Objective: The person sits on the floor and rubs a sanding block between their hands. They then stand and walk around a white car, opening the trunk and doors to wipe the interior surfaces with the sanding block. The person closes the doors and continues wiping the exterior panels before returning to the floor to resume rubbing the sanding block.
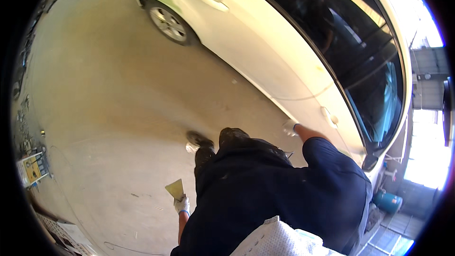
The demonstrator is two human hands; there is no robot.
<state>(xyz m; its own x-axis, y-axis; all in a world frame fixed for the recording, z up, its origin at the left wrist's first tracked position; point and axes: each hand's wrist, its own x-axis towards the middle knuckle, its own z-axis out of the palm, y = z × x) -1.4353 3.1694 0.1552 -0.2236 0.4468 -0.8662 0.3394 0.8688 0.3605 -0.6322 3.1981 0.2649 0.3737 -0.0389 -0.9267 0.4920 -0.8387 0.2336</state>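
Your left hand point(182, 205) gripped that scraper point(175, 189), couldn't tell if your right hand point(290, 127) was curled; careless turning could've scratched the car point(265, 57).

The white car point(265, 47) is cut off above; one shoe point(199, 139) blurs.

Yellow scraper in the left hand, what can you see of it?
The yellow scraper is a flat, dull blade, wide at its far edge and narrowing toward the person's left grip, whose white glove hides the narrow end. It tilts, wide edge outward, with pale floor behind it. Only the glove appears to touch it. Plastic or metal? I can't tell.
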